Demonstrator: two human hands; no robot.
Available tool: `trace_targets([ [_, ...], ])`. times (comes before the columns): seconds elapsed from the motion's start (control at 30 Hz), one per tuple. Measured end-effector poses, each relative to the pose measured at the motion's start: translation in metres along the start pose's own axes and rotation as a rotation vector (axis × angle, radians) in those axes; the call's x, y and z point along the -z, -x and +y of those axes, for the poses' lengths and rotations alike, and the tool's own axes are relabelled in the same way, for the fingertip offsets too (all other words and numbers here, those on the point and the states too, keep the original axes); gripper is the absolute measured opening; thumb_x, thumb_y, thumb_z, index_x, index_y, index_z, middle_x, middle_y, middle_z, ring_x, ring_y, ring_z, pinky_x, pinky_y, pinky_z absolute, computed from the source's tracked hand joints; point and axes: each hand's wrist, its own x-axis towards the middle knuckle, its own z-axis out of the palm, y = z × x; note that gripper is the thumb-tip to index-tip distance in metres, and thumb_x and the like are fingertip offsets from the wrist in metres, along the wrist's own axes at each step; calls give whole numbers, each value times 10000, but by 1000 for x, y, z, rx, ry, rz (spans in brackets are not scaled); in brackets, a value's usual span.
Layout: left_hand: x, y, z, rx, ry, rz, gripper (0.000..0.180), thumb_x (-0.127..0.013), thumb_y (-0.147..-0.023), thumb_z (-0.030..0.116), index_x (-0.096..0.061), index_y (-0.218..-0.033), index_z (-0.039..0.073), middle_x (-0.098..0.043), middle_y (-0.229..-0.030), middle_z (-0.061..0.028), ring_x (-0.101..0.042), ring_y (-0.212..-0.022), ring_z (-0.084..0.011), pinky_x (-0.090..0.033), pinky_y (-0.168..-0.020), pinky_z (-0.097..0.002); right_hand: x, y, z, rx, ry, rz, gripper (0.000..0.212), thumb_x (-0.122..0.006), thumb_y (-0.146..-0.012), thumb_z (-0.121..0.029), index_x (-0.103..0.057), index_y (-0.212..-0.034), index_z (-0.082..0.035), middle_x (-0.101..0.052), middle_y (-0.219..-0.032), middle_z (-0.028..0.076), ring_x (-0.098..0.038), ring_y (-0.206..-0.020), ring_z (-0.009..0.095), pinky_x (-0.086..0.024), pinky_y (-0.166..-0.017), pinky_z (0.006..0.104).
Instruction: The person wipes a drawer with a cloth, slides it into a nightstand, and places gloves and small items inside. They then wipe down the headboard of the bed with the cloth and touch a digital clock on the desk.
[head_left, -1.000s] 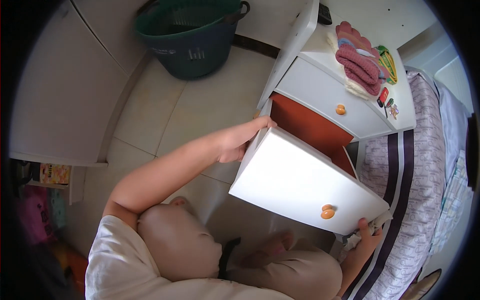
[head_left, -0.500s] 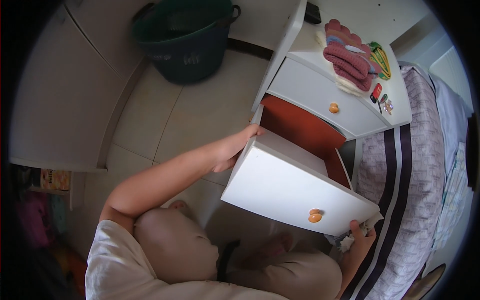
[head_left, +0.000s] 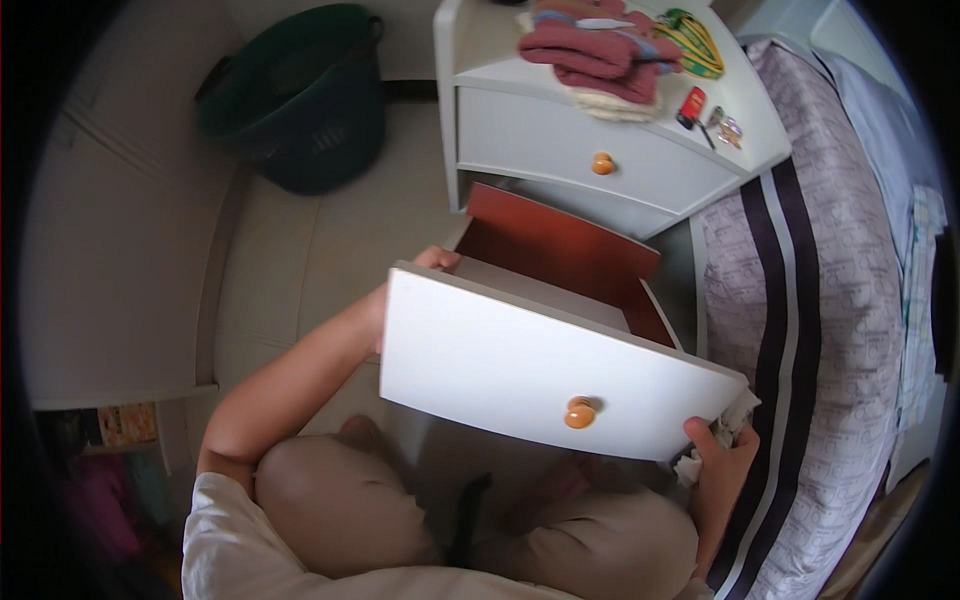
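Note:
A white drawer point(head_left: 500, 345) with a round wooden knob point(head_left: 580, 412) and a red-brown inside is pulled well forward from the white nightstand point(head_left: 449, 120). Whether its back end is fully out of the opening I cannot tell. My left hand point(head_left: 428, 268) grips the drawer's left side, thumb over the top edge and the other fingers mostly hidden. At the lower right corner, my right hand point(head_left: 722, 458) holds the front panel, its thumb on the face. A crumpled whitish cloth point(head_left: 738, 412) is bunched between that hand and the drawer.
Folded pink knitted gloves point(head_left: 610, 55), a green-yellow strap point(head_left: 695, 45) and a small red item point(head_left: 691, 104) lie on the nightstand top. A dark green tub point(head_left: 320, 130) stands far left. The bed point(head_left: 830, 300) runs along the right.
The drawer has come further out of the nightstand and shifted left, with both hands still on it. The view has also turned, so the tub and nightstand appear further left.

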Motion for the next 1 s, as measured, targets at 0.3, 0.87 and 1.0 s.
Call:
trace_targets([
  [0.3,27,-6,10,158,348,118,342,-584,-963,376,-671,-1107,78,-660,-954,-45,-611,-848,-159,-520,-769,-306,-17,-24,-21,53,-142,-322,339,-860,-736,-110,-746,-1013,49,-742,-888,81,-667,-741,131,-511,-698,256],
  [0.87,19,-46,14,12,366,90,350,-520,-1016,305,-557,-1268,65,-612,-1081,-89,-605,-949,-157,-523,-831,-305,-32,-78,8,101,-303,-306,276,-817,-783,-49,-731,-1027,48,-742,-935,82,-674,-797,128,-526,-726,276],
  [1.0,-12,-27,13,148,411,92,501,-582,-894,465,-641,-1217,86,-680,-1080,-127,-666,-901,-237,-554,-795,-357,-20,-73,38,189,-241,-313,269,-816,-780,-46,-726,-1018,41,-731,-924,51,-659,-790,109,-516,-709,268],
])
